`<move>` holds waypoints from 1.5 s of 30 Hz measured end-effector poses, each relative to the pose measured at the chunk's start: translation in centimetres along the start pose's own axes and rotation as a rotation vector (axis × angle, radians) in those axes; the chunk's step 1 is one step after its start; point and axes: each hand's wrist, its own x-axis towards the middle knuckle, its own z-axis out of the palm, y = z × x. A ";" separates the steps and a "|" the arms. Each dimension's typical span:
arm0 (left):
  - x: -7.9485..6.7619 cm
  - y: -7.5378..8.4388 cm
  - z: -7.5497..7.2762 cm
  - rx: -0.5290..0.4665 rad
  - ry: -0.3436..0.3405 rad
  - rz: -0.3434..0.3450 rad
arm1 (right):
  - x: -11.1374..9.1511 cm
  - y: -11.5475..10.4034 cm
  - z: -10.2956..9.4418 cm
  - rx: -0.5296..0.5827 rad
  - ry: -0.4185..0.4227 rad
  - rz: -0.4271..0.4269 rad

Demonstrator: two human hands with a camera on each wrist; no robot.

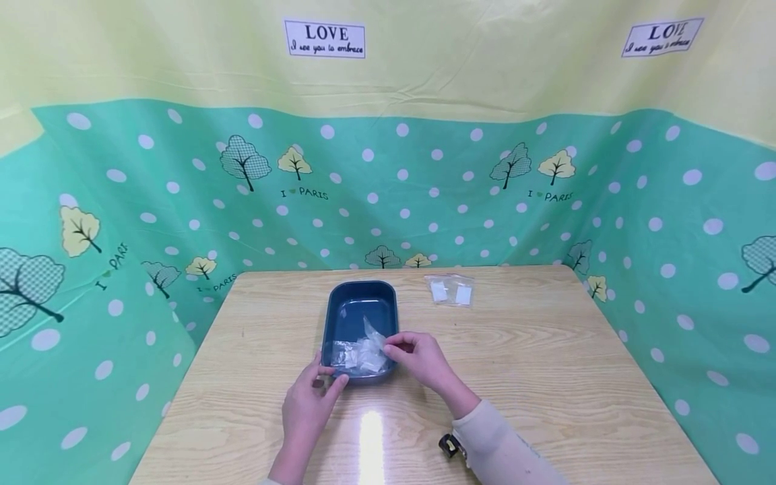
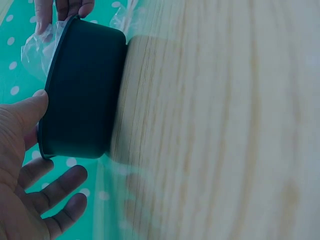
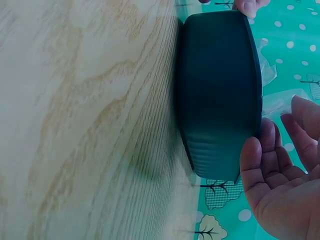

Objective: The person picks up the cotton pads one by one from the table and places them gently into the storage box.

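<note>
A dark blue rectangular tray (image 1: 366,311) stands on the table, with several small clear plastic bags (image 1: 345,356) piled at its near end, white pieces inside them. My left hand (image 1: 307,404) holds the tray's near left corner, thumb on the rim; its other fingers stand away from the wall in the left wrist view. Over the tray's right side, my right hand (image 1: 422,360) pinches a clear plastic bag (image 3: 280,102) between thumb and forefinger. What that bag contains cannot be made out. The right wrist view shows the remaining fingers curled beside the tray's outer wall (image 3: 217,85).
Two clear bags with white squares (image 1: 450,290) lie on the wooden table (image 1: 521,337) beyond the tray's right side. A black device (image 1: 449,444) sits at the right wrist. Green dotted cloth (image 1: 424,182) hangs around the table's back and sides.
</note>
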 end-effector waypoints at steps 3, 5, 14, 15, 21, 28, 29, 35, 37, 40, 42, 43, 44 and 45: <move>0.0 0.1 -0.1 -0.001 -0.001 -0.002 | 0.0 0.1 0.0 -0.014 -0.004 -0.002; 0.0 0.1 0.0 -0.001 0.001 -0.002 | 0.0 0.1 0.0 -0.020 -0.005 -0.005; 0.0 0.0 0.2 0.024 0.025 0.020 | 0.1 0.1 0.2 -0.045 -0.003 0.004; 0.0 0.0 0.2 0.026 0.025 0.022 | 0.1 0.0 0.1 -0.046 -0.004 0.003; 0.0 0.0 0.2 0.032 0.017 0.019 | 0.0 0.0 0.1 -0.035 -0.017 -0.019; 0.0 0.1 -0.1 0.000 -0.005 0.014 | 0.0 0.1 0.1 -0.032 -0.020 -0.016; 0.0 0.1 -0.1 -0.002 -0.006 0.013 | 0.0 0.1 0.1 -0.032 -0.020 -0.017; 0.1 0.0 0.0 -0.001 -0.006 0.004 | -0.1 0.0 0.1 -0.034 -0.013 -0.020; 0.1 0.0 0.0 0.001 -0.006 0.006 | -0.1 0.0 0.1 -0.033 -0.011 -0.023; 0.1 -0.1 0.0 0.002 -0.008 0.007 | -0.2 0.0 0.1 -0.030 -0.008 -0.022; 0.1 -0.1 0.0 0.002 -0.009 0.007 | -0.1 0.0 0.2 -0.030 -0.004 -0.019; 0.2 -0.1 0.0 0.001 -0.008 0.006 | -0.1 0.0 0.2 -0.031 -0.002 -0.017; 0.2 -0.1 0.1 -0.001 -0.007 0.006 | -0.1 0.0 0.2 -0.033 0.001 -0.014; 0.2 -0.2 0.1 -0.001 -0.004 0.007 | -0.1 0.1 0.2 -0.034 0.004 -0.012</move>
